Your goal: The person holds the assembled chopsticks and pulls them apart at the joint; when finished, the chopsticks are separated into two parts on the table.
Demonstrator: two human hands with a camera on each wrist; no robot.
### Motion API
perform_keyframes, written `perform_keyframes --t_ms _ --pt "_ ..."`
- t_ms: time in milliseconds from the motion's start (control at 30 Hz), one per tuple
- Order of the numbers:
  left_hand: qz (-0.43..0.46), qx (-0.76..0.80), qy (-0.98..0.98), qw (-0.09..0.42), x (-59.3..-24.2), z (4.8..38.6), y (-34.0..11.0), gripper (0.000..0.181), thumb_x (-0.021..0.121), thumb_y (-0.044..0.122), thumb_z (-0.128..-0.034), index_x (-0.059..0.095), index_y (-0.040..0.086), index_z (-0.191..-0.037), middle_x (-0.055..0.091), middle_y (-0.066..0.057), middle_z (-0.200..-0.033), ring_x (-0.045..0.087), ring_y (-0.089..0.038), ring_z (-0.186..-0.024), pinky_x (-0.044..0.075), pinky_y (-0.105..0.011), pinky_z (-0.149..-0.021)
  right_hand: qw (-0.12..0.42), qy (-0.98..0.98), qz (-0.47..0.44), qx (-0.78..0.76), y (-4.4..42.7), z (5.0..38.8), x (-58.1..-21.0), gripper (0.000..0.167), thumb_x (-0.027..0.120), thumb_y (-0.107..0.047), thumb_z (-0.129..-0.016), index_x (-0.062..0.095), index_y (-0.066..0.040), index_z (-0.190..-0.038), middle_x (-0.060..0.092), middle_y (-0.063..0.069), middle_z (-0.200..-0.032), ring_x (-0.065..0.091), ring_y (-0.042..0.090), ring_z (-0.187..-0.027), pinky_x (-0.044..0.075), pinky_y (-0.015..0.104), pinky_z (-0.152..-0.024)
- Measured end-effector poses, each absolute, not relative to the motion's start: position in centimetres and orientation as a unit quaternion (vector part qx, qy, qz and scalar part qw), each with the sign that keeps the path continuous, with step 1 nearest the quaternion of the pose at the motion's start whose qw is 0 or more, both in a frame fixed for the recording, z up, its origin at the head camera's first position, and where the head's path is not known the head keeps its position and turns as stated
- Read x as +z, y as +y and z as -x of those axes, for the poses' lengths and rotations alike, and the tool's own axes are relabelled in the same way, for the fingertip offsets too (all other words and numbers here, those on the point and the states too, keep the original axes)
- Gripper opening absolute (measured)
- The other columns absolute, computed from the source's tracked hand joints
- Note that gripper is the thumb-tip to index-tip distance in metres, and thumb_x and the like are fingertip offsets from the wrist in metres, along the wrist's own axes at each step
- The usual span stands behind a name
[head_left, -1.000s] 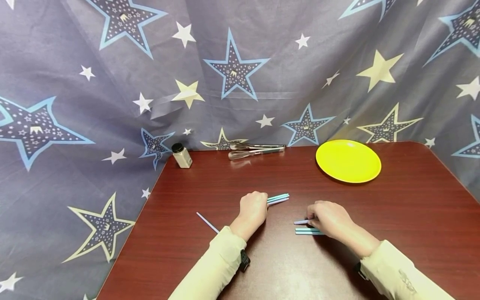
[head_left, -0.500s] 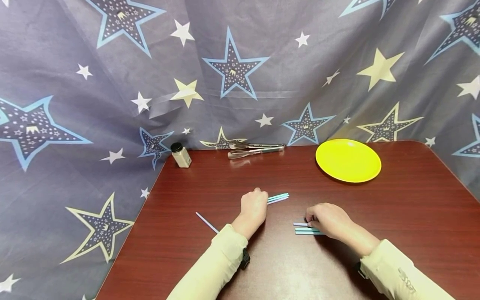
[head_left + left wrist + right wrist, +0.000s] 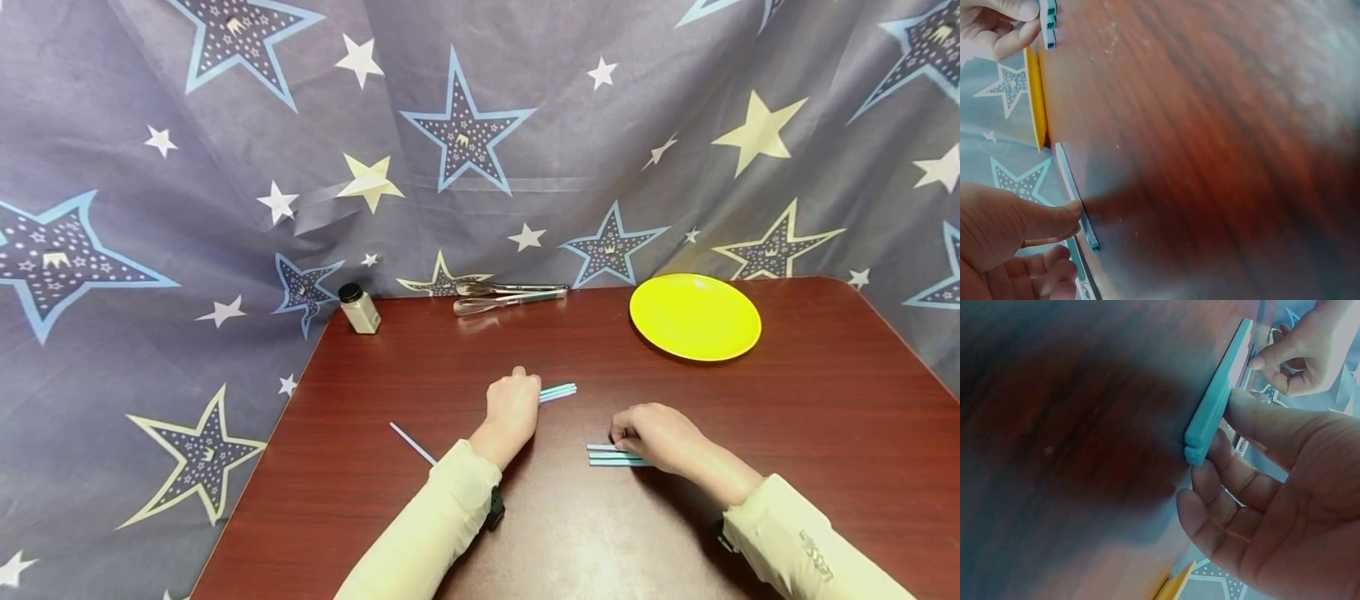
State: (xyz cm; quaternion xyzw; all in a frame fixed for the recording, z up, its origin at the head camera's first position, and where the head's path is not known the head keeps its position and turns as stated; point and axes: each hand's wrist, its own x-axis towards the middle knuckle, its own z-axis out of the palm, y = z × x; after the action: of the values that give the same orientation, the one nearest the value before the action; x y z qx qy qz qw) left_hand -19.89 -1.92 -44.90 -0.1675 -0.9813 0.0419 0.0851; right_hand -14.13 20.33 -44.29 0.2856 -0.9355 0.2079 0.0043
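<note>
My left hand [image 3: 513,408] holds teal and lilac chopsticks [image 3: 558,392] low over the table; their right ends stick out past the knuckles. In the left wrist view its thumb [image 3: 1060,215] presses along a pale blue chopstick [image 3: 1072,181]. My right hand [image 3: 660,437] pinches a lilac chopstick [image 3: 600,447] lying just beyond two parallel teal chopsticks [image 3: 611,459]. Close up in the right wrist view, the thumb and curled fingers lie beside the teal sticks [image 3: 1210,415]. Their far ends are hidden under the hand in the head view. Left of my left forearm lies a single lilac chopstick [image 3: 412,442].
A yellow plate [image 3: 696,317] stands at the back right of the dark red table [image 3: 570,550]. Tongs [image 3: 510,298] lie along the back edge. A black-capped seasoning jar [image 3: 360,309] is at the back left, before a star-patterned curtain [image 3: 525,50].
My left hand has slid slightly forward and right along its chopsticks, so less of them shows. The lilac chopstick under my right hand has come closer in line with the teal pair.
</note>
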Motion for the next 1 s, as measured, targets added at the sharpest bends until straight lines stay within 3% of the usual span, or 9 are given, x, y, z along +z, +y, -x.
perform_keyframes --t_ms 333,600,1000 --pt "0.161 0.039 -0.984 0.068 -45.1 20.3 -1.5 0.011 0.063 0.007 -0.0887 0.071 0.014 -0.085 0.059 -0.007 -0.079 0.067 -0.025 -0.068 0.052 -0.039 -0.052 -0.014 -0.931 -0.293 0.218 20.4 14.1 -44.0 0.028 0.074 -0.006 -0.083 0.056 -0.022 -0.068 0.05 -0.015 -0.066 0.039 0.002 -0.061 0.034 0.023 -0.055" --pt "0.156 0.039 -0.985 0.059 -44.7 20.2 -1.6 0.001 0.07 0.014 -0.0857 0.07 0.015 -0.085 0.058 -0.006 -0.079 0.066 -0.025 -0.067 0.051 -0.039 -0.051 0.002 -0.927 -0.309 0.214 20.6 14.0 -44.3 0.029 0.076 -0.006 -0.081 0.055 -0.023 -0.069 0.047 -0.016 -0.067 0.04 0.002 -0.063 0.034 0.023 -0.057" --pt "0.152 -0.022 -0.984 0.096 -42.9 18.6 -4.1 0.015 0.074 0.028 -0.0845 0.069 0.014 -0.088 0.06 -0.005 -0.08 0.067 -0.028 -0.068 0.052 -0.04 -0.054 -0.005 -0.933 -0.296 0.205 20.6 14.0 -44.3 0.017 0.075 -0.014 -0.084 0.063 -0.023 -0.075 0.05 -0.016 -0.07 0.042 0.003 -0.064 0.036 0.025 -0.058"
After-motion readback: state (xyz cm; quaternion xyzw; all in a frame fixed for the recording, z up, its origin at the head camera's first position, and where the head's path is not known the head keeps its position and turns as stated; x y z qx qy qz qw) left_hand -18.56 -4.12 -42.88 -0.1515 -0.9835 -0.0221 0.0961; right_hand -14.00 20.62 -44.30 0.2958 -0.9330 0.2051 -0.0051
